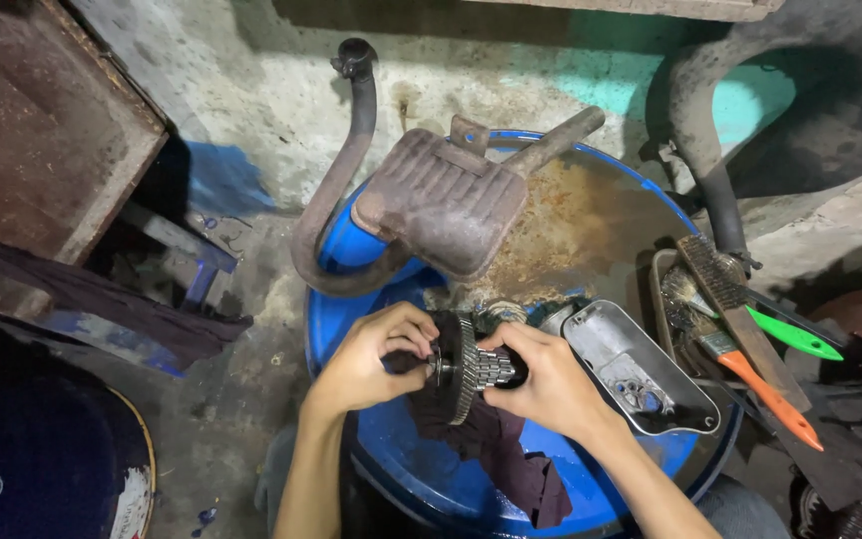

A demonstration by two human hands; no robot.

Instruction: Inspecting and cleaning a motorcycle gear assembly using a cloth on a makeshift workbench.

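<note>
Both my hands hold a metal gear shaft [473, 365] above a blue drum lid [421, 469]. My left hand [371, 357] pinches the shaft's left end, next to the big toothed gear. My right hand [549, 381] wraps around the splined right end. A dark maroon rag [506, 459] hangs beneath the shaft and trails over the lid toward me.
A rusty muffler with a curved pipe [431, 200] lies across the drum's far side. At right sit an oval metal tray [641, 369] with small parts, a wire brush [725, 289], and brushes with green [795, 334] and orange [775, 399] handles. A dark wooden box [42, 130] stands far left.
</note>
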